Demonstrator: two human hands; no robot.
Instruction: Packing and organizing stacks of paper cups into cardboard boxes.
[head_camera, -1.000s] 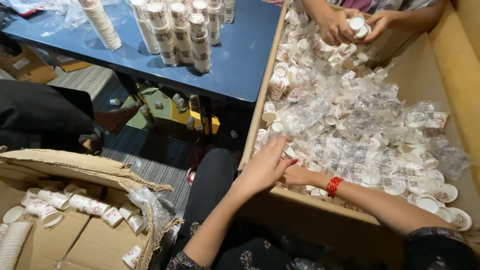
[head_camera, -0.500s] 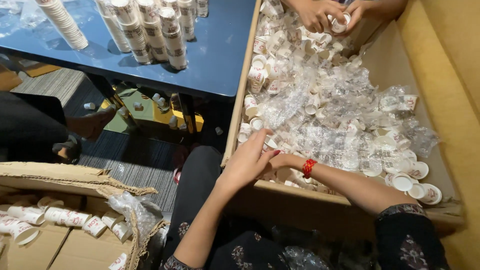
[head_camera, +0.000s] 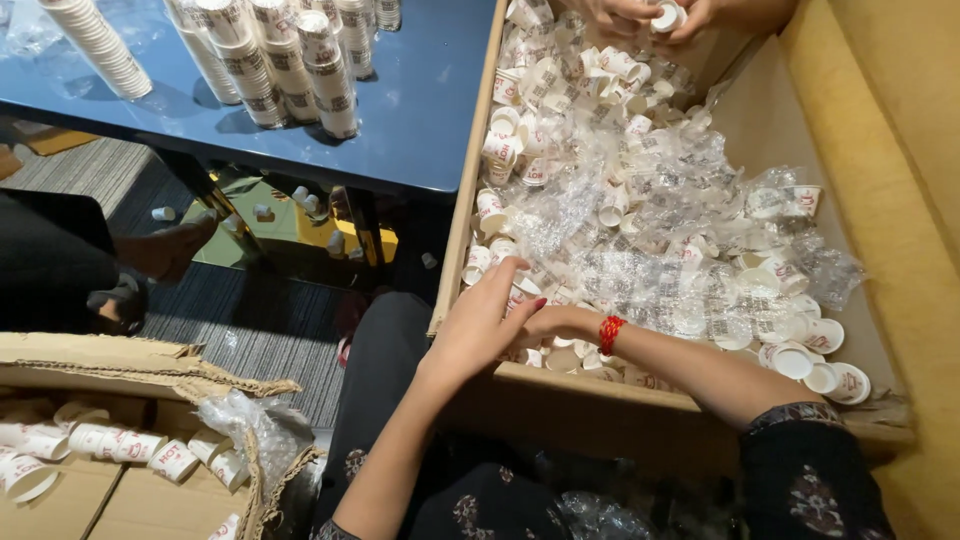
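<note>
Resting together as before, left hand (head_camera: 480, 325) covering right hand (head_camera: 545, 322) among paper cups (head_camera: 600, 215); fingers' grip hidden — cannot tell

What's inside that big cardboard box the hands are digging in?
The cardboard box holds small white paper cups and clear plastic wrap. Whatever lies beneath that pile is covered.

I read this as a small packing room, more makeshift workshop than home: a large brown cardboard box (head_camera: 455, 240) heaped with loose small white paper cups (head_camera: 610, 200) at two o'clock, sleeved cup stacks (head_camera: 300, 60) on a dark blue desk (head_camera: 420, 110) at eleven, grey carpet (head_camera: 250, 330) below.
</note>
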